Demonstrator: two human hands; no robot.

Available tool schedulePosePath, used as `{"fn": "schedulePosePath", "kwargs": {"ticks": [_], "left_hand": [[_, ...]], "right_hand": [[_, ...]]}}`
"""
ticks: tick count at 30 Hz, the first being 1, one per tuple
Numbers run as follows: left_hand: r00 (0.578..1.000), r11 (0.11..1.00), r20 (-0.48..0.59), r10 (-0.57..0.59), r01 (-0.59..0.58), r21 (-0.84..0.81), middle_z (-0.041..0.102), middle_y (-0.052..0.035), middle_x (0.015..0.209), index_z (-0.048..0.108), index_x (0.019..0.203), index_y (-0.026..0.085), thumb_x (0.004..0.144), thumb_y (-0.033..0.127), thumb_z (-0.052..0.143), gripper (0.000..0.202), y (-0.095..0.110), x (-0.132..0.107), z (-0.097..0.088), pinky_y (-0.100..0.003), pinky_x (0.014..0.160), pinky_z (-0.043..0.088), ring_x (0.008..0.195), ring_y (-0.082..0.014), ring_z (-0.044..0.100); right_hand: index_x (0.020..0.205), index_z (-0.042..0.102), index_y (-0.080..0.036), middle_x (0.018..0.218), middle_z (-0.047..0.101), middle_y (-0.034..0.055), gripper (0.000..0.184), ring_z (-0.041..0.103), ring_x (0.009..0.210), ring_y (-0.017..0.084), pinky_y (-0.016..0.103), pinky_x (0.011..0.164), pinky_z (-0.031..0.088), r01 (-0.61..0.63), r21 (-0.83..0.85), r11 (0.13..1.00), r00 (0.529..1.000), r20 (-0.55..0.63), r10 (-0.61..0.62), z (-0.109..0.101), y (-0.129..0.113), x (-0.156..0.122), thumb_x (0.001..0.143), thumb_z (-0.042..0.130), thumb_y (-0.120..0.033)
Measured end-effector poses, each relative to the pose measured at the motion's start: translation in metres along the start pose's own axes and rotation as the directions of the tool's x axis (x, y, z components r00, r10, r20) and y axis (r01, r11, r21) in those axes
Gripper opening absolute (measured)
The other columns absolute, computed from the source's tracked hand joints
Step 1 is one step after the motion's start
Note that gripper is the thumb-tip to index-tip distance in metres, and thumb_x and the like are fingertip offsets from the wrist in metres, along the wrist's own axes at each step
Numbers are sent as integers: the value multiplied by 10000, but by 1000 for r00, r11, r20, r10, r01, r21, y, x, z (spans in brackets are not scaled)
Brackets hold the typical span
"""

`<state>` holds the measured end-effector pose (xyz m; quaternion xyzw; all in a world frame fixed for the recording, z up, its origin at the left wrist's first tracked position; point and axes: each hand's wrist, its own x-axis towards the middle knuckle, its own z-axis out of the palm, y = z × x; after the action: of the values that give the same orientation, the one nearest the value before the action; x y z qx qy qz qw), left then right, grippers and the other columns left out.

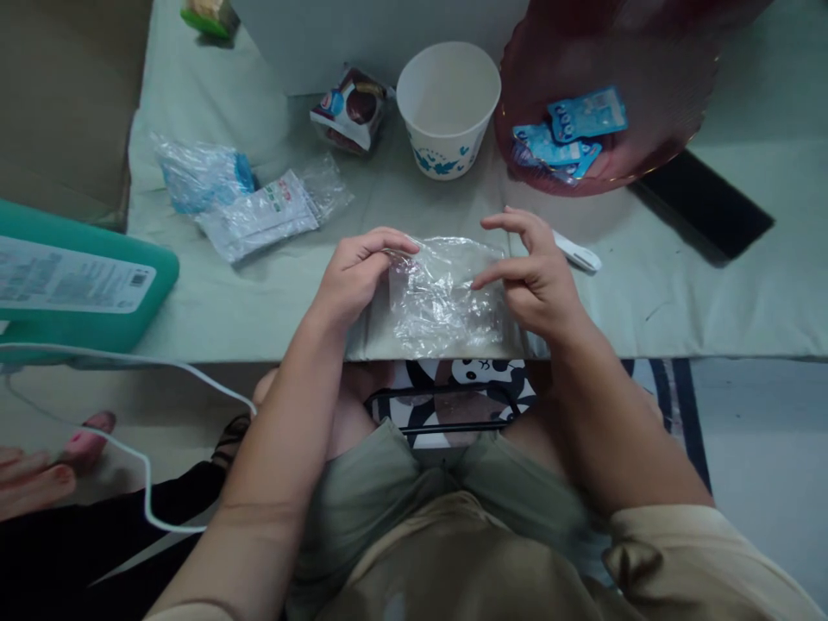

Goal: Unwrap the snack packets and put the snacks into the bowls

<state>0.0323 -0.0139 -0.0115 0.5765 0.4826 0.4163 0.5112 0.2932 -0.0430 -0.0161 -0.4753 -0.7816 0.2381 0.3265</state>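
A clear plastic bag point(446, 297) with crinkled, shiny film lies at the table's front edge, between my hands. My left hand point(362, 272) pinches its upper left corner between thumb and fingers. Over the bag's right side, my right hand point(534, 280) is open, thumb and index finger spread apart; a fingertip rests on or just above the film. Partly hidden behind my right hand is a white, narrow handled item point(578, 254). Beyond the bag stands a white paper cup point(446, 112) with a blue-green leaf pattern.
A red glass plate point(666, 129) holds several blue sachets point(588, 114), and a black phone-like slab point(708, 207) lies beside it. Left are a wrapped snack point(353, 108), plastic-wrapped packets point(265, 211) and a green jug point(84, 276). A white cable point(146, 470) hangs below, near another person's foot point(32, 483).
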Motion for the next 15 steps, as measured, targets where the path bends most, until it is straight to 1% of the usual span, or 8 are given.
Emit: {"fn": "schedulePosePath", "kwargs": {"ticks": [2, 4, 7, 9, 11, 12, 13, 15], "left_hand": [[997, 991, 1, -72, 72, -115, 728, -66, 976, 738, 788, 194, 809, 247, 597, 152, 1, 0, 2, -283, 728, 582, 852, -170, 685], [995, 978, 9, -98, 98, -186, 692, -58, 914, 686, 785, 191, 814, 337, 657, 151, 2, 0, 4, -266, 660, 573, 767, -151, 665], [997, 978, 21, -68, 71, -198, 653, -19, 945, 584, 806, 207, 680, 313, 826, 292, 1, -2, 6, -234, 644, 568, 776, -131, 673], [996, 977, 59, -60, 71, -200, 653, -15, 1045, 547, 857, 223, 627, 284, 877, 407, -1, -3, 8, -223, 638, 565, 821, -138, 702], [995, 976, 84, -57, 73, -203, 660, -21, 1122, 556, 974, 255, 639, 299, 895, 479, -2, -3, 8, -226, 641, 564, 879, -166, 736], [995, 976, 86, -60, 77, -205, 666, -25, 1149, 560, 1058, 280, 652, 313, 900, 531, -3, -3, 7, -233, 654, 569, 919, -187, 750], [994, 973, 82, -67, 83, -214, 674, -29, 1171, 552, 1143, 307, 666, 334, 905, 594, -3, -2, 7, -243, 673, 575, 960, -211, 761], [990, 954, 97, -101, 124, -273, 693, -41, 1217, 521, 1270, 346, 689, 406, 902, 697, -2, -1, 6, -277, 727, 597, 1032, -251, 767]], "right_hand": [[896, 821, -334, 1436, 588, -12, 362, 456, 1455, 352, 661, 1256, 316, -51, -15, 999, 999, -12, 51, -3, 6, 0, 802, 526, -146], [960, 815, -324, 1456, 579, 14, 313, 479, 1438, 368, 666, 1237, 342, -96, -21, 995, 995, -39, 95, -5, 11, -1, 853, 546, -205], [1146, 753, -316, 1482, 563, 62, 290, 483, 1443, 367, 629, 1216, 386, -132, 22, 991, 988, -78, 133, -5, 11, -2, 906, 590, -338], [1352, 628, -315, 1496, 555, 97, 464, 501, 1432, 353, 594, 1179, 435, -147, 121, 982, 984, -84, 157, -2, 6, -2, 904, 636, -436], [1477, 493, -305, 1454, 588, 119, 694, 569, 1358, 340, 551, 1110, 500, -178, 246, 953, 981, -35, 193, 2, -2, -1, 857, 708, -530], [1477, 482, -297, 1386, 632, 117, 748, 620, 1281, 331, 525, 1061, 533, -210, 299, 931, 976, 15, 215, 3, -7, 0, 827, 740, -563], [1428, 523, -287, 1284, 680, 104, 733, 666, 1181, 317, 499, 1004, 562, -248, 335, 909, 969, 72, 238, 4, -11, 1, 803, 763, -584], [1205, 648, -262, 1039, 723, 66, 555, 702, 964, 282, 458, 890, 594, -318, 369, 873, 947, 158, 278, 5, -18, 2, 788, 779, -603]]}}
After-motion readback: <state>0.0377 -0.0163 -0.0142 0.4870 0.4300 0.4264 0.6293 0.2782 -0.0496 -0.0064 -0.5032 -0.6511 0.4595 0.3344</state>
